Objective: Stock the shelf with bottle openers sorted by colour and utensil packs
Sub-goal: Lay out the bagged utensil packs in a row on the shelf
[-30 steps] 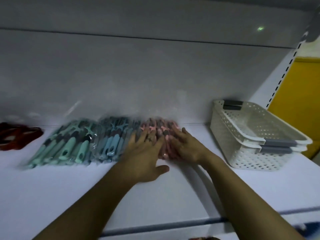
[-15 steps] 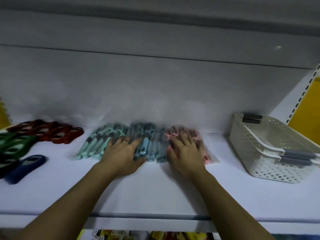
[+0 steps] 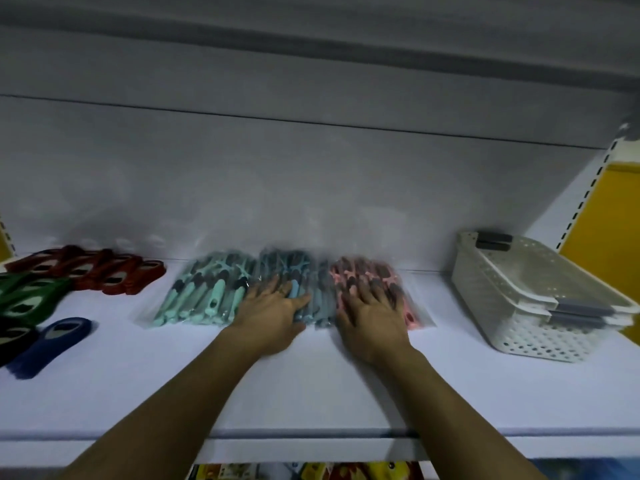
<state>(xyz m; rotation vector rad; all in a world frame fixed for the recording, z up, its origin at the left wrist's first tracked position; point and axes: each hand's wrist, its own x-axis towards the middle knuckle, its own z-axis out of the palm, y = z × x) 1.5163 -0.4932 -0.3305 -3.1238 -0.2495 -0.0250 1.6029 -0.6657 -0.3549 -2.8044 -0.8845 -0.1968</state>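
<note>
Now that our left hand [image 3: 273, 317] has shifted to the blue pack [image 3: 318, 292], both hands press flat, gripping nothing. We judge the shelf [image 3: 311, 393] nearly stocked.

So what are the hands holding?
Nothing is gripped. The left hand lies flat on the clear grey-blue utensil pack, the right hand flat on the clear pink utensil pack.

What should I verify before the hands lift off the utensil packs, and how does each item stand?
1. The left hand flat on the blue-grey pack: ok.
2. The right hand flat on the pink pack: ok.
3. The mint pack in line with both: ok.
4. Gap between pink pack and white baskets: ok.
5. Grouping of red openers and green openers: ok.
6. Sorting at the left frame edge: cannot tell, cut off.
</note>
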